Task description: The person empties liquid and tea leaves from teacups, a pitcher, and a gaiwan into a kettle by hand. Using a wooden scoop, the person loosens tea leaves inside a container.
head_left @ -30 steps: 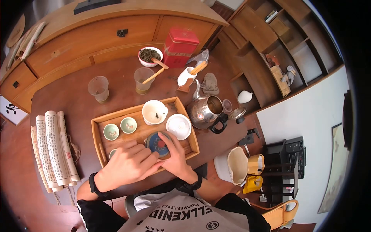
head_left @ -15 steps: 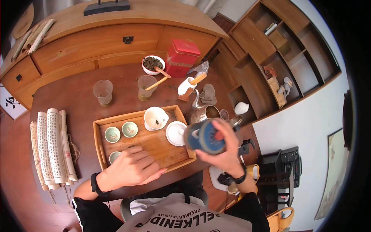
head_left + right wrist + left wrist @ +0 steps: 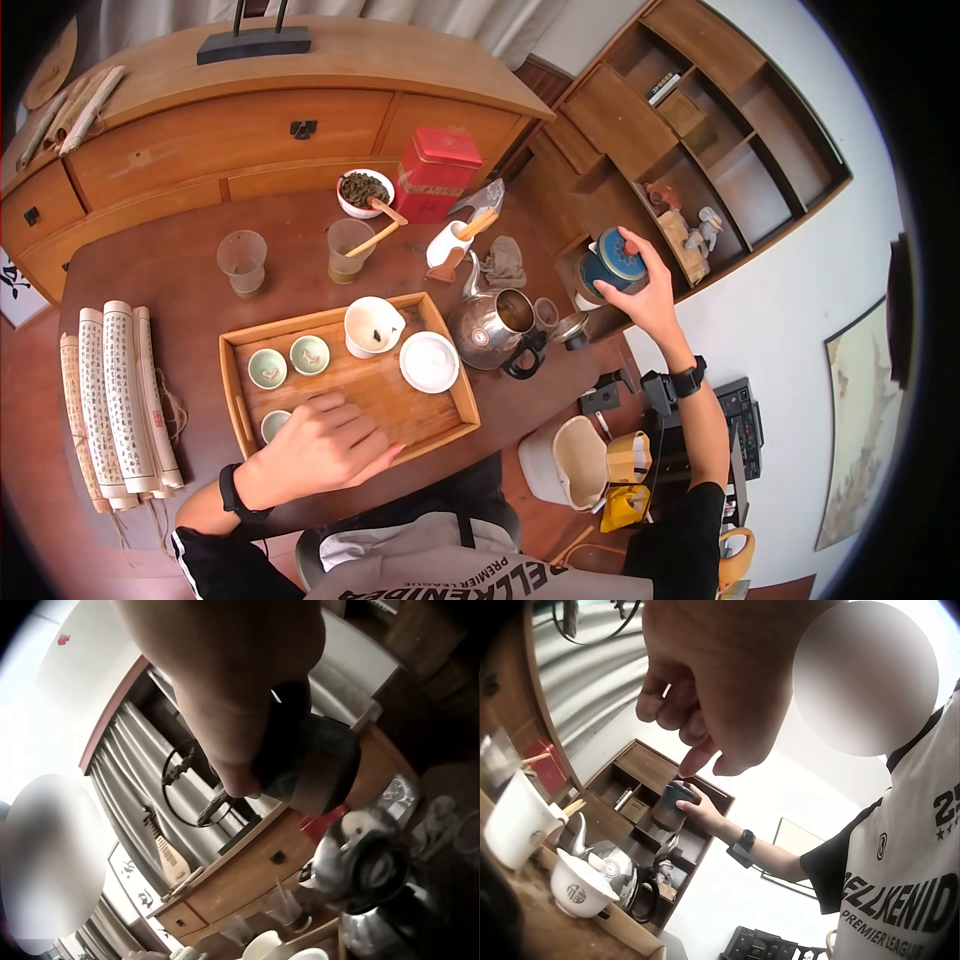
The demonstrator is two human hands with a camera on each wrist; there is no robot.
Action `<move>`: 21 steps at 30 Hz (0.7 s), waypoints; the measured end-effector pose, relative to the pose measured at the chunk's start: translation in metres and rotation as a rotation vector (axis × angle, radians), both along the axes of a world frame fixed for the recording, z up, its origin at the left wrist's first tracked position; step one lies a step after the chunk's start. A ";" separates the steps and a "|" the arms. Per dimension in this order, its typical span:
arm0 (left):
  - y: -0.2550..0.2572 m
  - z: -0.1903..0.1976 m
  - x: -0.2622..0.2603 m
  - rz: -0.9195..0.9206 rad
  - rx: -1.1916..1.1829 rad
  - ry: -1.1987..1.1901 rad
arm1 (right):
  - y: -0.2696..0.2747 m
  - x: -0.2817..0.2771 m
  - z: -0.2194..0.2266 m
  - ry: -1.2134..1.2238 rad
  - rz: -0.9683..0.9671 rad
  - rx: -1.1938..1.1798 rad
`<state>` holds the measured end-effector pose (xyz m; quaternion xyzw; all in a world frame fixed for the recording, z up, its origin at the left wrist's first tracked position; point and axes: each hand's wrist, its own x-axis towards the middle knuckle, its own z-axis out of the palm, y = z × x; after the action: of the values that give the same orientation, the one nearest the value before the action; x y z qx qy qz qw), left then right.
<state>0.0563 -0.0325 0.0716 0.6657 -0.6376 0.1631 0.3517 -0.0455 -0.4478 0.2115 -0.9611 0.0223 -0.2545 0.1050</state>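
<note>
My right hand [image 3: 650, 298] grips a blue lidded jar [image 3: 612, 262] with a red knob and patterned lid. It is raised at the right, beyond the table edge, in front of the shelf. In the left wrist view the jar [image 3: 670, 807] shows its dark side. My left hand [image 3: 325, 440] hovers over the near edge of the wooden tray [image 3: 350, 395], fingers loosely curled and holding nothing. Pale green cups [image 3: 310, 354], a white pitcher [image 3: 372, 326] and a white lidded bowl [image 3: 430, 362] stand in the tray.
A steel kettle [image 3: 492, 330] with its lid up stands right of the tray. Behind are two clear cups [image 3: 242, 263], a bowl of tea leaves [image 3: 366, 190], a red tin [image 3: 437, 172] and a white tool holder [image 3: 448, 244]. Bamboo scrolls [image 3: 125, 400] lie left; a bin [image 3: 565, 460] stands below right.
My right hand has carried the blue jar from over the tray, beside my left hand, out to the far right and higher. My left hand stays over the tray's near edge.
</note>
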 end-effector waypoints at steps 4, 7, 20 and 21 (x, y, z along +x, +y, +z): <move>0.001 -0.001 -0.001 0.005 -0.003 -0.001 | -0.022 0.003 -0.010 0.090 0.048 -0.025; 0.002 -0.003 -0.001 0.011 -0.002 -0.008 | -0.028 0.004 -0.022 0.154 0.063 -0.044; 0.002 -0.001 -0.001 0.027 -0.013 -0.001 | -0.040 0.016 -0.045 0.293 0.142 -0.101; 0.002 -0.001 -0.001 0.026 -0.012 -0.002 | -0.040 0.017 -0.045 0.319 0.143 -0.127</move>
<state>0.0551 -0.0307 0.0702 0.6716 -0.6283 0.1720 0.3530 -0.0282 -0.4879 0.1661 -0.9931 -0.0458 -0.0917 0.0568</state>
